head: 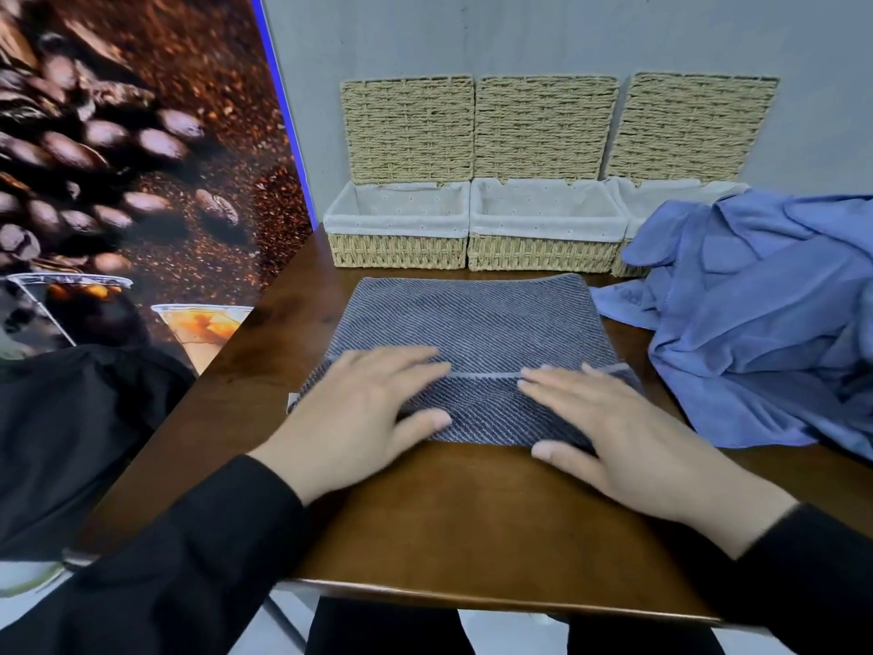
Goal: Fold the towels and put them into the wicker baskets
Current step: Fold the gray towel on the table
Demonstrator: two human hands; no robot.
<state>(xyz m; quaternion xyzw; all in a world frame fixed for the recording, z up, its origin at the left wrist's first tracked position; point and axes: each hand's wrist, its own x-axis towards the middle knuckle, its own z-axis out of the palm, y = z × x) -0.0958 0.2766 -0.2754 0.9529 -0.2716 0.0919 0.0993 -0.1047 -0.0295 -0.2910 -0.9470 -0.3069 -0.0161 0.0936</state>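
Hands press flat, fingers straight: left hand (363, 408) and right hand (614, 427) pin the striped grey towel's (472, 319) folded hem mid-tabletop, likely setting the crease; wicker baskets (399, 252) wait open along the far edge.

You're at a staged setup, café-like: a coffee-bean poster (118, 158) covers the left wall, a wooden desk (472, 512) against plain grey wall (519, 35).

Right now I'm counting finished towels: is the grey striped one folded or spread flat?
Partly folded. The grey striped towel has its near part doubled over, a hemmed edge crossing its middle, under both flat hands, left and right.
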